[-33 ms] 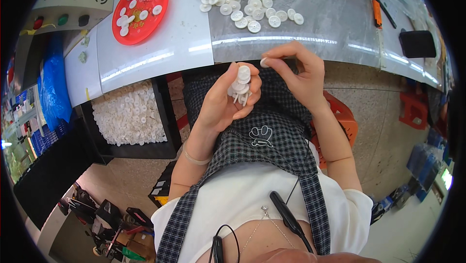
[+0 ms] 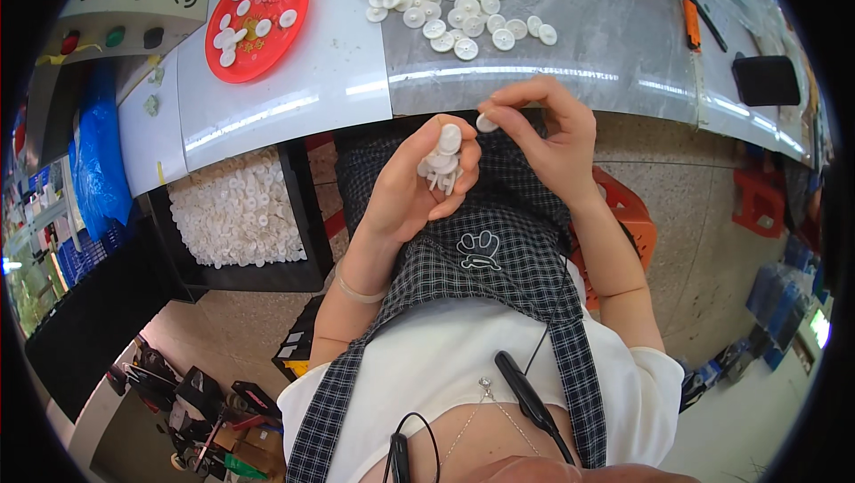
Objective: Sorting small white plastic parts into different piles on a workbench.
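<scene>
Several small white round discs (image 2: 443, 162) lie stacked loosely in my left hand (image 2: 411, 178), whose fingers curl round them. The topmost one sits by the thumb tip. Just right of it, my right hand (image 2: 554, 135) pinches a single white disc (image 2: 486, 123) between thumb and forefinger, apart from the left hand's stack. Both hands are over my lap, close to the table's near edge. Beyond them a heap of white discs (image 2: 463, 11) is spread on the grey part of the table. Some show a raised centre.
A red plate (image 2: 239, 62) holding several discs is at the table's far left. Below the table stands a black bin (image 2: 312, 251) full of white pieces. A grey machine (image 2: 134, 15) with coloured buttons is far left. An orange cutter (image 2: 691, 25) and black phone (image 2: 766, 81) lie right.
The disc in my right hand has turned and shows more of its face. The top disc in my left hand has tilted slightly. Both hands stay nearly in place.
</scene>
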The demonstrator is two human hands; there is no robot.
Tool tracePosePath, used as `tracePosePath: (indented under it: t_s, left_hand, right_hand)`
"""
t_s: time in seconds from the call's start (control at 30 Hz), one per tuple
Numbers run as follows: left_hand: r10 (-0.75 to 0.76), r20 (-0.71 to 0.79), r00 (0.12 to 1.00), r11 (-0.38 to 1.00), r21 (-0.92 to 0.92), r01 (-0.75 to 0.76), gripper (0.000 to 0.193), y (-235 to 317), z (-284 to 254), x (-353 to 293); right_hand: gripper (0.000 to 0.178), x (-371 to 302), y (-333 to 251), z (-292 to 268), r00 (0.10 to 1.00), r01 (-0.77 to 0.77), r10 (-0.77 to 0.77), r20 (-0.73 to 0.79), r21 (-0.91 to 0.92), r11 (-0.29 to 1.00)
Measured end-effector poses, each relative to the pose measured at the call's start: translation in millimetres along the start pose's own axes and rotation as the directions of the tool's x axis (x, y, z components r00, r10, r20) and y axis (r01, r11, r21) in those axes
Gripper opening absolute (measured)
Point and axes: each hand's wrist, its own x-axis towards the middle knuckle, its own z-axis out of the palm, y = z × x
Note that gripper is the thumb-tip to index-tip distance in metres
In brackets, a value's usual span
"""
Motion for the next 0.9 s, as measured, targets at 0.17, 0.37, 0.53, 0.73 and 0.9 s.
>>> tracePosePath:
  t_s: [0.17,0.37,0.53,0.73,0.9]
  left_hand:
    - [0.05,-0.023,0.998,0.952,0.304,-0.04,0.038,2,11,-1]
    - [0.032,0.05,0.998,0.98,0.195,-0.042,0.045,-3,6,0]
    - [0.051,0.087,0.995,0.99,0.124,-0.061,0.047,-4,-3,-2]
    - [0.137,0.085,0.987,0.976,0.161,-0.149,0.045,-3,-1,-2]
    - [0.165,0.112,0.98,0.968,0.174,-0.183,0.045,-3,-3,-2]
  right_hand:
    - [0.022,5,-16,4,0.994,-0.084,0.071,0.084,0.163,0.983]
    - [0.018,8,-20,9,0.982,-0.146,0.123,0.146,0.16,0.976]
    - [0.02,28,4,5,0.983,0.181,-0.159,0.091,-0.343,0.922]
    - [0.022,32,12,8,0.92,0.375,-0.361,0.151,-0.602,0.705]
    - [0.021,27,20,-1,0.915,0.378,-0.382,0.13,-0.606,0.699]
